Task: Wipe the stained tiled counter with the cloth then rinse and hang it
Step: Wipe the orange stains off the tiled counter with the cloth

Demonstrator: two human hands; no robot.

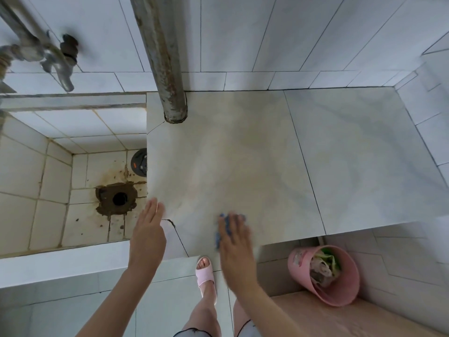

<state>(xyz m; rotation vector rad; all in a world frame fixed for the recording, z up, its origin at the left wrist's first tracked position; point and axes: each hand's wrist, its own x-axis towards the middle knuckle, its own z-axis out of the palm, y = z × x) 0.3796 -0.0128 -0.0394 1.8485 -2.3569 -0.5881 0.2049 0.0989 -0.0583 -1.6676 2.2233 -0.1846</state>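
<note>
Counter (243, 154), cloth (219, 235) mostly under right hand (234, 244)

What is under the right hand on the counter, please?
A blue cloth lies under the right hand, on the tiled counter. Only its left edge shows; the hand covers the rest.

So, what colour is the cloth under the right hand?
The cloth is blue, shown in the head view.

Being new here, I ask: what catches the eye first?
A rusty pipe stands at the back of the counter, and a dirty drain hole lies in the sink at left. Near the front edge, the right hand presses a blue cloth; the left hand is open beside it.
</note>
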